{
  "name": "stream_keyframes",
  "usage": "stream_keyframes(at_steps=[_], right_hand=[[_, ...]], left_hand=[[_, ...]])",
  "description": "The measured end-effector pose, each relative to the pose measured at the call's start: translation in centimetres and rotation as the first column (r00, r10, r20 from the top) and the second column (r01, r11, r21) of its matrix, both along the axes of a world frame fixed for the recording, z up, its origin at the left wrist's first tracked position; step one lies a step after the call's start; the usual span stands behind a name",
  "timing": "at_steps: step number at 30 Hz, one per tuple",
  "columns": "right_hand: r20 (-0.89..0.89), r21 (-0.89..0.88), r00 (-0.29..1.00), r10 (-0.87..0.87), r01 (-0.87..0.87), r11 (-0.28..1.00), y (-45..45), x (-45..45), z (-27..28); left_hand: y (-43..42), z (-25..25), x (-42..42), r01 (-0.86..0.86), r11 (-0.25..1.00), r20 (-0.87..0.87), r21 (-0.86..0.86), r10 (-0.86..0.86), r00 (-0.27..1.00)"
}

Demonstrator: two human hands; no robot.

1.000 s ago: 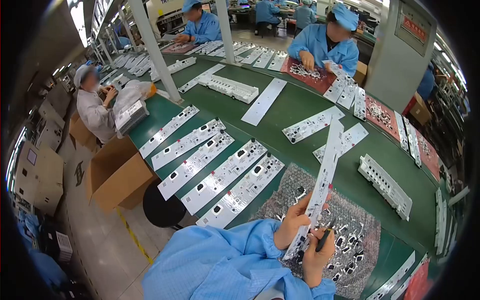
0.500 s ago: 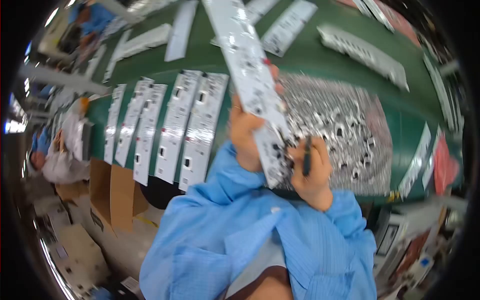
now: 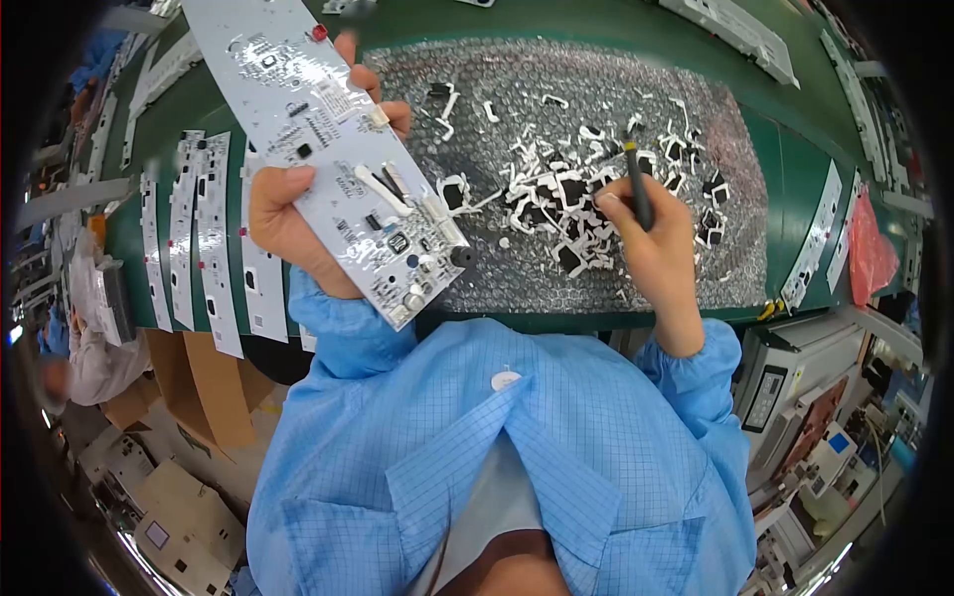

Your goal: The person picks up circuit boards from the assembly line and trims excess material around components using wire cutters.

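Observation:
My left hand (image 3: 288, 223) grips a long white circuit board (image 3: 348, 169) by its edges, thumb on the face and fingertips round the far edge. The board is tilted, its lower end near my chest, with chips, connectors and a red part on it. Two white strips stick out from its middle. In my closed right hand (image 3: 651, 233) is a slim dark-handled tool (image 3: 639, 184) with a yellow band; its exact kind is unclear. That hand is over a heap of small white and black scraps (image 3: 561, 194) lying on bubble wrap (image 3: 477, 74).
More white circuit boards (image 3: 212, 238) stand in a row at the left table edge, and others (image 3: 820, 233) lie at the right. A red plastic bag (image 3: 870, 243) is at the right end of the green table (image 3: 790, 159). An open cardboard box (image 3: 204, 387) stands below left.
My left hand has moved left with the circuit board, away from the scraps. The right hand, still on the tool, has shifted slightly right and farther out, apart from the board. The view has shifted too.

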State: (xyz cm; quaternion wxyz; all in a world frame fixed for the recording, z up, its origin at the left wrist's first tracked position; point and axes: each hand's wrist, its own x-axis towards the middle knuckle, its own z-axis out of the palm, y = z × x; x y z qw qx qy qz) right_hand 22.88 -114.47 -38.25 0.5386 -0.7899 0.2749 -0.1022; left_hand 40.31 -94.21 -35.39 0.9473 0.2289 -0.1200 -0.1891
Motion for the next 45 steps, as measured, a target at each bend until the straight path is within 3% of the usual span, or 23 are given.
stream_keyframes(at_steps=[2, 4, 6, 10, 12, 19, 20, 22, 25, 26, 27, 28, 30, 31, 33, 39, 45], right_hand=[[-0.073, -0.144, 0.995, 0.068, -0.078, 0.987, 0.5, 0.3, -0.4], [-0.043, -0.175, 0.994, 0.098, -0.105, 0.979, 0.9, 0.7, -1.9], [-0.04, -0.38, 0.998, 0.049, -0.061, 0.923, 1.4, 1.2, -2.5], [0.008, -0.455, 0.999, 0.043, -0.034, 0.89, 2.1, 1.2, -3.1], [0.002, -0.439, 0.999, 0.037, -0.032, 0.898, 2.3, 1.0, -2.8], [0.009, -0.56, 0.999, 0.051, -0.038, 0.828, 2.7, 0.3, -2.7], [-0.015, -0.536, 0.999, 0.031, -0.034, 0.843, 2.6, -0.1, -2.9], [-0.054, -0.489, 0.999, 0.002, -0.028, 0.872, 2.3, -0.2, -2.1], [-0.099, -0.404, 0.995, -0.019, -0.023, 0.914, 1.9, -0.6, -1.6], [-0.064, -0.39, 0.998, -0.013, -0.013, 0.921, 1.8, -0.6, -1.3], [-0.029, -0.375, 1.0, -0.007, -0.004, 0.927, 1.7, -0.7, -1.1], [0.022, -0.451, 1.0, -0.004, 0.013, 0.893, 1.3, -0.9, -1.3], [0.149, -0.108, 0.983, -0.106, 0.123, 0.986, 1.6, -1.0, 0.7], [0.264, -0.11, 0.963, -0.051, 0.083, 0.99, 1.4, -1.3, 1.9], [0.613, -0.025, 0.773, 0.161, -0.184, 0.983, 0.6, -0.8, 5.0], [0.659, -0.064, 0.732, 0.175, -0.178, 0.982, -1.0, -1.3, 6.8], [0.727, -0.064, 0.647, 0.229, -0.269, 0.961, -1.3, 0.1, 6.9]], left_hand=[[0.1, -0.9, 0.5, 0.047, 0.997, 0.0, -0.064, -0.047, 0.999], [0.2, -1.6, 0.8, 0.163, 0.979, 0.049, -0.126, -0.158, 0.986], [0.0, -1.7, 0.8, 0.25, 0.945, -0.004, -0.213, -0.256, 0.967], [-0.5, -2.1, 0.4, 0.272, 0.942, -0.035, -0.196, -0.284, 0.958], [-0.9, -2.5, 0.5, 0.3, 0.905, -0.031, -0.301, -0.324, 0.946], [-1.4, -2.6, 0.1, 0.284, 0.919, -0.034, -0.274, -0.304, 0.952], [-1.8, -1.1, -0.5, 0.282, 0.921, -0.035, -0.27, -0.302, 0.953], [-2.9, 3.0, -2.0, 0.086, 0.979, -0.22, 0.187, -0.043, 0.974], [-3.0, 3.3, -2.2, 0.122, 0.959, -0.22, 0.256, -0.065, 0.973], [-2.7, 1.9, -1.8, 0.128, 0.959, -0.222, 0.253, -0.071, 0.973], [-2.3, -0.9, -1.1, 0.233, 0.972, -0.138, 0.001, -0.231, 0.963], [-2.0, -2.4, -0.7, 0.346, 0.907, -0.017, -0.239, -0.36, 0.933], [-2.1, -2.0, -1.0, 0.343, 0.919, -0.048, -0.195, -0.358, 0.932], [-2.2, -1.9, -1.1, 0.339, 0.929, -0.077, -0.147, -0.353, 0.933], [-2.5, -2.3, -1.2, 0.388, 0.906, -0.055, -0.169, -0.401, 0.914], [-3.5, -1.7, -2.2, 0.401, 0.911, -0.055, -0.099, -0.407, 0.912], [-4.2, -1.7, -2.6, 0.425, 0.854, -0.083, -0.301, -0.467, 0.88]])
